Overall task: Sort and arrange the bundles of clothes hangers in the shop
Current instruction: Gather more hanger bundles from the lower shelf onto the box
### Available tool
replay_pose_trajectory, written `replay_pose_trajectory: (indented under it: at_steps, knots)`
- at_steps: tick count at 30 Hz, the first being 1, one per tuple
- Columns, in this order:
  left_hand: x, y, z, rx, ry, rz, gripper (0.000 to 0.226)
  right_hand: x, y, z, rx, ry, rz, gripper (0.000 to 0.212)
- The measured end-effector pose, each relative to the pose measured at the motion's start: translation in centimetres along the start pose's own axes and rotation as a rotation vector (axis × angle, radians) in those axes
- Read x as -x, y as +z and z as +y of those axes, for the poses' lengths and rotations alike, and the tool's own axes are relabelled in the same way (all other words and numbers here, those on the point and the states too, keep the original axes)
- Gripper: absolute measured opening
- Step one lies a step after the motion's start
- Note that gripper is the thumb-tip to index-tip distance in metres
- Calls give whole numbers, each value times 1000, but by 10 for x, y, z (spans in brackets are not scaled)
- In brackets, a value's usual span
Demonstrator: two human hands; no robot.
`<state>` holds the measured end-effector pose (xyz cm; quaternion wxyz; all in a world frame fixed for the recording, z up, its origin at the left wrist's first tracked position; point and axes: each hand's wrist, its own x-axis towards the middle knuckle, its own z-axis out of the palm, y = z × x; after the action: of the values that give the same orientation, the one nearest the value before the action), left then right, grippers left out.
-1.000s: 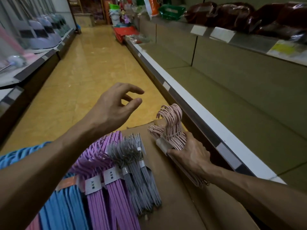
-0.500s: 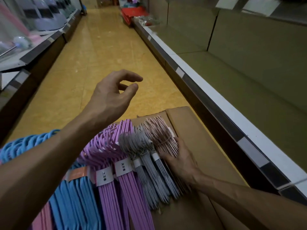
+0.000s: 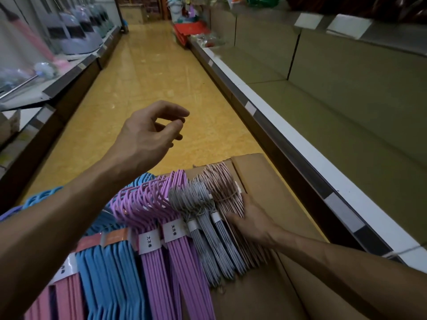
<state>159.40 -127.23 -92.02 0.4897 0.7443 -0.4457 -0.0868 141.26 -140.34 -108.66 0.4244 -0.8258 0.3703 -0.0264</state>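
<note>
Head view: my right hand (image 3: 250, 224) lies on the pink hangers (image 3: 227, 197), fingers seemingly curled round the bundle, beside the grey hangers (image 3: 203, 218) on the cardboard box (image 3: 265, 179). My left hand (image 3: 150, 135) hovers above the floor, loosely curled, holding nothing.

Yellow floor (image 3: 147, 72) runs down the aisle between two shelf rows. Right: bare olive shelf (image 3: 346, 116) with white front edge, two white price tags (image 3: 349, 25) on the tier above. Left: lavender dustpans (image 3: 76, 40) in a row (blurred). Far end: red basket (image 3: 189, 31). Foreground: brown cardboard box (image 3: 261, 179), flaps closed.
</note>
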Motion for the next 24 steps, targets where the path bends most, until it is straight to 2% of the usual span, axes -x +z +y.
replay_pose_trajectory:
  at_steps: [4, 7, 9, 18, 24]
  knots:
    - [10, -14, 12, -30, -3, -11, 19, 7, -5, -3, 225, 39, 14, 62]
    - [21, -32, 20, -81, -10, -55, 19, 23, -7, -13, 482, -13, 42, 51]
    - [30, -46, 24, -131, -31, -84, 20, 40, -5, -27, 568, -92, 60, 42]
    - [74, -123, 22, -357, -89, -104, 18, 105, 30, -91, 685, -531, -131, 32]
    - [97, -150, 16, -436, -129, -122, 18, 127, 42, -104, 610, -696, -144, 32]
